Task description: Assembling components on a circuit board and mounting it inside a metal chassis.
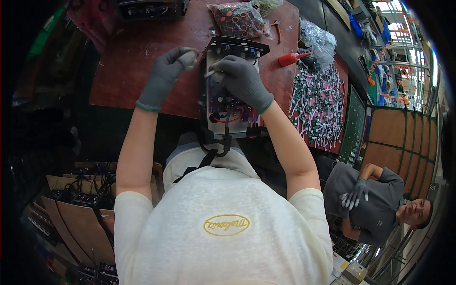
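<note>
An opened electronic unit in a dark metal case stands at the table's near edge, its circuit parts and red and black wires exposed. Over its upper part is my right hand, in a grey glove with a green cuff, fingers closed on a small white stick-like piece. My left hand, gloved alike, is held just left of the unit with thumb and fingers pinched together; what they hold, if anything, is too small to name. A thick black cable comes off the unit's near end toward my lap.
On the reddish table lie a bag of ring-shaped parts, a red bottle, orange-handled pliers and many white-wired connectors. Another dark unit sits far left. A co-worker in gloves stands at right. Cardboard-divided units are lower left.
</note>
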`<action>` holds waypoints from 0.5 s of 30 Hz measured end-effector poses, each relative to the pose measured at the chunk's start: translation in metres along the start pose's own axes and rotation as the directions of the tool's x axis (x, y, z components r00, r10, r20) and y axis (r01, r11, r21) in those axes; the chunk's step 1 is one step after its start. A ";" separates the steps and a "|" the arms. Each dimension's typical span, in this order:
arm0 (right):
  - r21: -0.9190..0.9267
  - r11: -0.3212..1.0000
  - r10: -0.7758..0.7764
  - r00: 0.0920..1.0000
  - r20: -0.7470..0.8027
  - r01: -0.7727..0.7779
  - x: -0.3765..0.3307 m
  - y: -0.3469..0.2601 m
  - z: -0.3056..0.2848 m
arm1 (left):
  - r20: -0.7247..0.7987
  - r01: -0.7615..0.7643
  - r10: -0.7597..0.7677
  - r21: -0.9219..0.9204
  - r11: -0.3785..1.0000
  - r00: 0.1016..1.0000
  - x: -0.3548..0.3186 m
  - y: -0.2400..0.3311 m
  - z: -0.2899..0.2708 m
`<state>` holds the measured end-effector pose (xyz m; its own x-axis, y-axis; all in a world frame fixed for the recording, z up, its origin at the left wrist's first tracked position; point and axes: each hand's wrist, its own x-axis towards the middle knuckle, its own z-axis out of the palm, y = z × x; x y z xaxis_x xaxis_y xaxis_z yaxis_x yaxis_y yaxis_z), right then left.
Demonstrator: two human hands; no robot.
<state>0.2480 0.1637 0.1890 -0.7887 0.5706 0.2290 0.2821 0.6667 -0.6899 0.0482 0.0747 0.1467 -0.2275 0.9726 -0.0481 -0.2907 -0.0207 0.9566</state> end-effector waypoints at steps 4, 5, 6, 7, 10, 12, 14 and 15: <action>0.270 0.942 0.189 0.979 0.071 -0.201 -0.002 -0.001 -0.005 | 0.059 0.097 -0.097 0.004 0.995 0.994 0.009 0.014 0.016; 0.270 0.941 0.190 0.979 0.068 -0.202 -0.003 -0.003 -0.006 | -0.003 0.077 -0.077 -0.018 0.997 0.997 0.007 0.013 0.017; 0.206 0.970 0.140 0.989 -0.039 -0.129 -0.002 -0.006 -0.009 | -0.066 0.055 -0.058 -0.039 0.998 0.996 0.005 0.010 0.018; 0.134 0.989 0.081 0.987 -0.140 -0.062 -0.001 -0.011 -0.011 | -0.065 0.055 -0.058 -0.037 0.998 0.996 0.001 0.000 0.012; -0.167 0.983 -0.081 0.997 -0.004 0.079 0.009 -0.030 -0.015 | -0.142 0.230 -0.215 0.098 0.968 0.966 -0.014 -0.042 -0.007; -0.286 0.947 -0.110 0.985 0.131 0.143 0.021 -0.030 -0.012 | 0.169 0.455 -0.483 0.180 0.872 0.859 -0.033 -0.046 -0.003; -0.392 0.893 -0.120 0.955 0.271 0.223 0.029 -0.033 -0.006 | 0.204 0.378 -0.433 0.258 0.889 0.878 -0.045 -0.034 0.009; -0.437 0.851 -0.088 0.900 0.428 0.291 0.032 -0.035 -0.004 | 0.245 0.291 -0.380 0.331 0.898 0.892 -0.046 -0.026 0.013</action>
<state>0.2155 0.1604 0.2232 -0.9680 0.2497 -0.0269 0.2493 0.9430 -0.2202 0.0781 0.0336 0.1278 0.1355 0.9322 -0.3357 -0.0200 0.3413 0.9397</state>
